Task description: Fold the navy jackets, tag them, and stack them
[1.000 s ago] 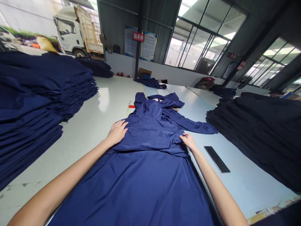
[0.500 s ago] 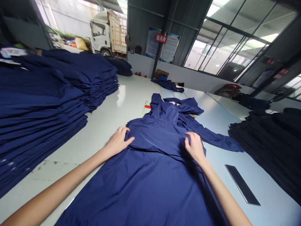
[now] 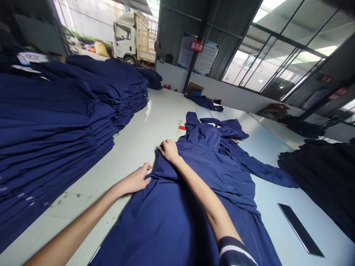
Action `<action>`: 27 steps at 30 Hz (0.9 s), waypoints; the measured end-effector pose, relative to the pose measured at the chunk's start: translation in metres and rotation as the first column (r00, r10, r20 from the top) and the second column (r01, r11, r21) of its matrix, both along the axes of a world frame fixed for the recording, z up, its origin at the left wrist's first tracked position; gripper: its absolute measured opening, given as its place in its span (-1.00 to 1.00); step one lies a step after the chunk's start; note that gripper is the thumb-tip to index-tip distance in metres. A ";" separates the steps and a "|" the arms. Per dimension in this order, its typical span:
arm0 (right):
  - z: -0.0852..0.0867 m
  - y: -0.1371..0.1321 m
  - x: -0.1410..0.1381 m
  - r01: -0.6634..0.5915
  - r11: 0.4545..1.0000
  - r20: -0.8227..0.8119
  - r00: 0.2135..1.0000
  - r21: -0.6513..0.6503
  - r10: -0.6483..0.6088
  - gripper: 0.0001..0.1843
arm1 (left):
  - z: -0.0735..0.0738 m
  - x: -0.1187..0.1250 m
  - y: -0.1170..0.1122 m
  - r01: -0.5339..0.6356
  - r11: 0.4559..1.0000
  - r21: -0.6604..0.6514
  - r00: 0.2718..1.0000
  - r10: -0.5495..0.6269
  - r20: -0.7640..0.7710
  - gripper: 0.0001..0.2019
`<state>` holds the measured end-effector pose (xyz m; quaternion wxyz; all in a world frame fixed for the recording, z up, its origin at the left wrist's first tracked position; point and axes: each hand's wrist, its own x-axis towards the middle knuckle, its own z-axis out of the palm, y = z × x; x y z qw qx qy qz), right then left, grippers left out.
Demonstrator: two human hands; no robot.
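Note:
A navy hooded coat (image 3: pixel 194 218) lies spread lengthwise on a white table (image 3: pixel 122 162), its hood (image 3: pixel 202 136) at the far end and one sleeve (image 3: pixel 263 169) stretched out to the right. My right hand (image 3: pixel 169 150) has crossed over the coat and pinches a raised fold at its left edge. A striped dark cuff (image 3: pixel 235 253) shows on that forearm. My left hand (image 3: pixel 136 180) rests at the coat's left edge, with fingers lightly curled and no clear grip.
Tall stacks of folded navy garments (image 3: pixel 55 111) rise along the table's left side. A dark pile (image 3: pixel 318 177) lies at the right, with a flat black ruler (image 3: pixel 301 229) in front of it. A small navy garment (image 3: pixel 203 102) lies at the far end.
My right hand has crossed leftward over the coat and pulled up a fold at the left edge. My left hand has slid to that edge. The view has turned slightly left.

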<state>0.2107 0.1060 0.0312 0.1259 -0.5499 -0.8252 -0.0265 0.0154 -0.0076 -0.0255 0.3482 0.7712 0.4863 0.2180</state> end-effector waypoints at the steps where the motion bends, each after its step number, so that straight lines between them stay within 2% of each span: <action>1: 0.000 -0.008 0.006 0.000 1.000 -0.017 1.000 0.025 0.000 -0.66 | -0.001 -0.004 -0.001 0.020 1.000 0.008 1.000 -0.020 -0.019 -0.63; 3: 0.001 -0.032 0.032 0.000 0.994 -0.101 0.995 0.109 0.011 -0.63 | 0.003 -0.004 -0.003 0.029 0.993 0.111 0.998 -0.022 -0.065 -0.55; 5: 0.002 -0.064 0.075 0.024 0.976 -0.221 0.975 0.215 0.024 -0.62 | 0.014 0.009 -0.005 -0.021 0.954 0.298 0.996 0.046 -0.077 -0.51; 7: 0.001 -0.100 0.128 0.098 0.964 -0.283 0.959 0.248 -0.025 -0.59 | 0.028 0.036 -0.003 -0.069 0.889 0.453 0.994 0.097 -0.040 -0.54; 9: -0.005 -0.135 0.183 0.225 0.956 -0.252 0.952 0.187 -0.175 -0.53 | 0.037 0.071 0.002 -0.054 0.845 0.531 0.998 0.070 -0.009 -0.55; 11: -0.013 -0.163 0.229 0.364 0.925 -0.168 0.924 0.106 -0.344 -0.46 | 0.036 0.105 0.009 0.005 0.833 0.553 0.999 0.022 -0.043 -0.53; 14: -0.028 -0.190 0.276 0.506 0.862 -0.013 0.863 0.027 -0.505 -0.39 | 0.014 0.134 0.018 0.035 0.857 0.515 0.987 0.051 -0.152 -0.49; 17: -0.042 -0.200 0.300 0.570 0.822 0.072 0.819 0.001 -0.569 -0.35 | -0.016 0.133 0.023 0.021 0.869 0.494 0.969 0.104 -0.224 -0.43; 20: -0.055 -0.202 0.310 0.578 0.816 0.079 0.813 0.004 -0.576 -0.34 | -0.034 0.124 0.023 0.023 0.847 0.531 0.959 0.131 -0.251 -0.40; 23: -0.064 -0.201 0.316 0.566 0.824 0.079 0.822 0.002 -0.564 -0.33 | -0.038 0.121 0.023 0.027 0.838 0.545 0.951 0.146 -0.271 -0.39; 27: -0.067 -0.199 0.322 0.553 0.832 0.099 0.831 -0.037 -0.548 -0.31 | -0.038 0.122 0.028 0.077 0.869 0.489 0.931 0.113 -0.347 -0.38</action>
